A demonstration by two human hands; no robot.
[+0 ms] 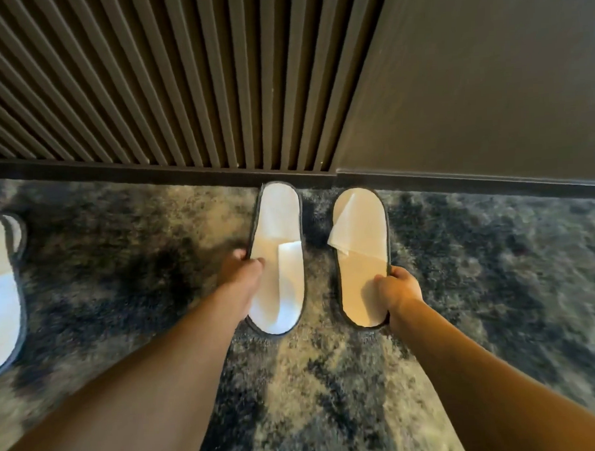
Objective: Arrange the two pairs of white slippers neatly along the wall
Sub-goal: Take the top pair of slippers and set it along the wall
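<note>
We see two flat white fabric slippers with dark grey edging lying side by side on the mottled blue-and-beige carpet (330, 377), both lengthwise toward the dark skirting board (150, 168) that runs along the foot of the wall.

The slipper nearer the ribbed brown slatted wall panel (146, 78), the left slipper (277, 226), has its far end touching or almost touching the skirting board. Its white strap sits at the end away from the skirting board. Our left hand (238, 272) grips this slipper at its outer edge, thumb on top of the insole and fingers curled under the rim.

The right slipper (362, 256) lies just beside it, apart from it with a strip of carpet between, and its far end stops a little short of the skirting board, below the smooth grey-brown wall panel (487, 80). Its strap lies folded across the half nearer the skirting board. Our right hand (399, 287) pinches its outer edge near the end away from the skirting board, thumb pressed on the insole.

Well along the skirting board to the left, at the frame's edge, a third white slipper with dark edging (0, 289) lies on the carpet, partly cut off, away from the skirting board.
</note>
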